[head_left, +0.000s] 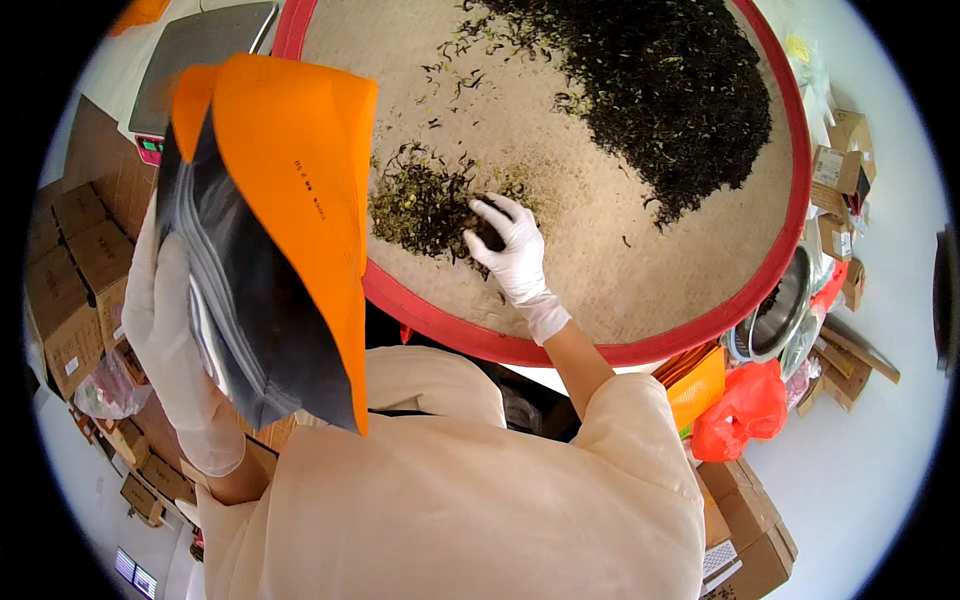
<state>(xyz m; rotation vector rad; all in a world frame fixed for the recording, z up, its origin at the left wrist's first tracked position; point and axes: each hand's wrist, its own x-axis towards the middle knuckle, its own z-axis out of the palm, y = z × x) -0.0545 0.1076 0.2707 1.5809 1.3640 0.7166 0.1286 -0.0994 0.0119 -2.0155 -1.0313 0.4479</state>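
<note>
Plainly, from the head view, we have both hands in white gloves, one at either side of our work. Our left hand [172,330] grips an orange pouch [300,190] by its left edge; the thumb side shows, but we cannot tell how the fingers behind it lie. The pouch stands tilted in front of our left side, overlapping the tray's edge in the view, its mouth gaping to show a dark silvery lining with ridged strips.

Our right hand [520,262] reaches over the round tray [640,353], which has a red rim and a pale woven-looking bed. Its fingers are bent, with thumb and forefinger parted around a dark patch at the right edge of a small heap of leaves [415,215]; we cannot tell whether they pinch any. Well apart from that hand, a much bigger dark leaf pile [680,100] fills the far right part of the tray, with stray bits scattered between the two.

Beyond the pouch, at upper left, we see a flat grey scale [205,60]. To our right, beside the tray, are a metal bowl [782,318], more orange pouches [695,388] and a red plastic bag [740,410].
</note>
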